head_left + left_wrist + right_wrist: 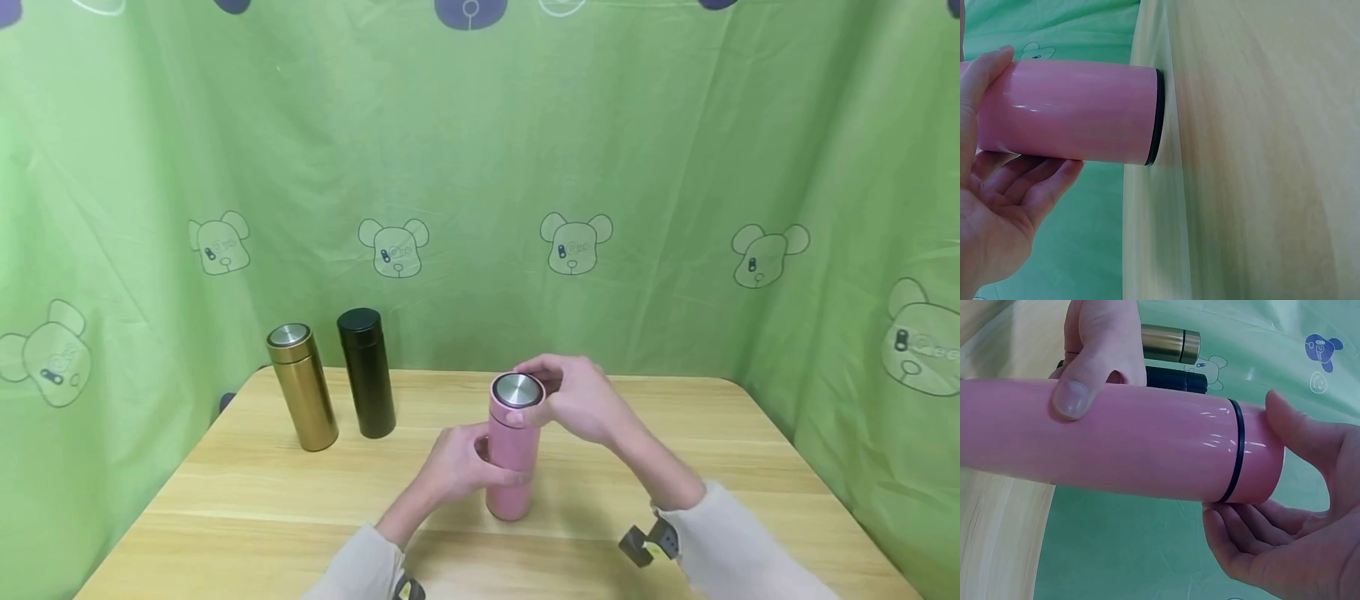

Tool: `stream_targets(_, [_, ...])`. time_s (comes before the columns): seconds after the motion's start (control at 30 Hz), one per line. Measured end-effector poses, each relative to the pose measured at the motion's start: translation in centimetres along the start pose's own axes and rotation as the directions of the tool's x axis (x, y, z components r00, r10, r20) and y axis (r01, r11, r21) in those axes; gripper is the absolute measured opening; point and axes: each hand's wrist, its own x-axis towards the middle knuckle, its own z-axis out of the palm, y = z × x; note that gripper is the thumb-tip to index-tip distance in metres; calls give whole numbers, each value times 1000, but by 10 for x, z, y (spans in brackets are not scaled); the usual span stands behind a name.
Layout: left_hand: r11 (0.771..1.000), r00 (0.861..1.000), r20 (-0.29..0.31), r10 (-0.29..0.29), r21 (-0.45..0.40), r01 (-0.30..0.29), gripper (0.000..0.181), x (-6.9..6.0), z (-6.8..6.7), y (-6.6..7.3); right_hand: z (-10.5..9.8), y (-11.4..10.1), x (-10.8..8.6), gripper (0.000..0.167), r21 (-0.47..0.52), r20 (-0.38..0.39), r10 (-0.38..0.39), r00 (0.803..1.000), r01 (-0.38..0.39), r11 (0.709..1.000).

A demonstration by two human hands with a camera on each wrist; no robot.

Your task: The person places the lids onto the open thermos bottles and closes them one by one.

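Observation:
A pink thermos flask (513, 450) stands upright near the middle of the table, with a silver disc on top of its lid (517, 390). My left hand (461, 460) grips the flask's body, its thumb across the near side. Up at the lid, my right hand (581, 398) holds the pink rim between thumb and fingers. A dark ring separates lid from body in the right wrist view, where the right hand (1297, 531) wraps the lid's end. The black-rimmed base of the flask (1079, 112) shows in the left wrist view; whether it touches the table I cannot tell.
A gold flask (307, 400) and a black flask (367, 375) stand upright on the left of the wooden table (675, 450). Green curtains (480, 150) with bear-head drawings hang behind and at both sides.

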Motion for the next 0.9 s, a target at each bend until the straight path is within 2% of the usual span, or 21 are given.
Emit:
stream_targets(0.17, [1000, 1000, -12, 6, 15, -6, 46, 0, -1, -1, 7, -1, -2, 54, 3, -67, -3, 998, 3, 1000])
stream_targets(0.4, [1000, 1000, -14, 6, -7, -7, 47, 0, 0, -1, 11, -1, -4, 57, -32, -133, 6, 991, -10, 999])
stream_targets(0.7, [1000, 1000, -20, 7, -4, -7, 47, 1, 2, 1, 11, 2, -4, 58, -32, -154, 21, 988, -26, 999])
stream_targets(0.9, [1000, 1000, -18, 5, -5, -5, 47, 0, 1, 1, 12, 2, -5, 65, -20, -142, 17, 990, -20, 1000])
